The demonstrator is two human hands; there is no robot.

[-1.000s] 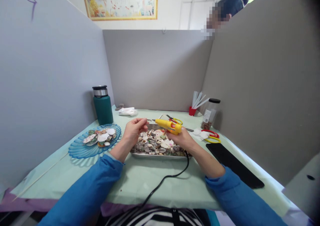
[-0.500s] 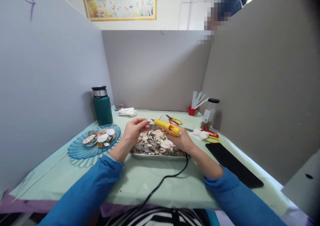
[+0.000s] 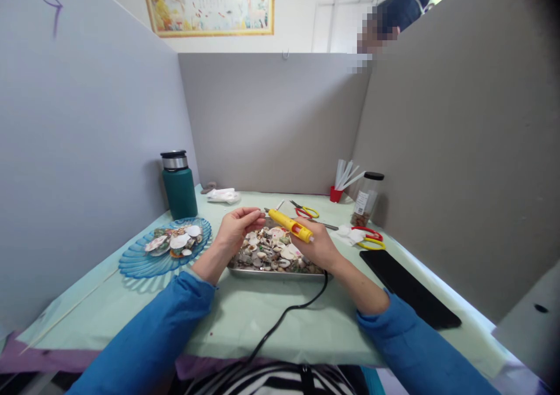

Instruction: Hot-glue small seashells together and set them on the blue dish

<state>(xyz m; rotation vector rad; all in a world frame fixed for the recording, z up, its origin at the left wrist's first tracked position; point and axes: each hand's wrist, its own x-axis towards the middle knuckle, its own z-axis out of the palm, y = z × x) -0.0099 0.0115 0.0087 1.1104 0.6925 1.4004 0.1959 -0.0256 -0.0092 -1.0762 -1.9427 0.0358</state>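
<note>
My right hand is wrapped round a yellow hot glue gun, whose nozzle points left and away from me. A clear glue stick end shows at its rear. Thumb and fingers of my left hand are pinched together just left of the nozzle; what they hold is too small to make out. Below both hands lies a metal tray heaped with small seashells. The black cord runs from the glue gun toward my lap.
To the left, a blue glass plate bears shells, with a green bottle behind it. On the right are scissors, a lidded jar, glue sticks in a red cup and a black phone-like slab. Grey partitions enclose the table.
The glue gun has tilted slightly in my right hand, its rear end dipping and its nozzle staying by my left fingers. My left hand has barely moved.
</note>
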